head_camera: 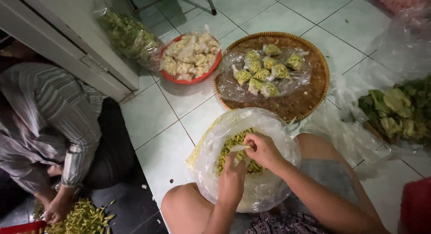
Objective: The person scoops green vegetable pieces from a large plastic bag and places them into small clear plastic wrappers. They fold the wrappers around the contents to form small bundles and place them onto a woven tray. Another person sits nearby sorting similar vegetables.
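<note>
While the person sits on the tiled floor point(179, 112), everything lies within arm's reach, which looks like the reason for the layout.

Big bag: a clear plastic bag point(269, 126) of small yellow-green chillies point(231, 146) rests between the knees, its mouth rolled open, probably so both hands can work inside without holding it.

Left hand: the left hand point(232, 178) reaches into the bag's mouth, fingers close together and curled down at the chillies; whether it grips any, I cannot tell.

Right hand: the right hand point(264, 149) is over the chillies with fingers bent inward, thumb and forefinger pinching a thin pale strip point(240, 147), likely a small bag's edge.

Woven tray: a round woven tray point(314, 97) lies just beyond the big bag, toward the far side of the floor; on a plastic sheet in its middle lie small tied packets point(264, 74) of chillies.

Red basin: a red basin point(179, 79) of pale packets touches the tray's left rim.

Leaves: green leaves point(397, 110) on plastic lie at the floor's right edge.

Neighbour: another person in a striped sleeve point(76, 135) has a hand point(57, 209) on a chilli heap point(85, 218) at the near left corner.
</note>
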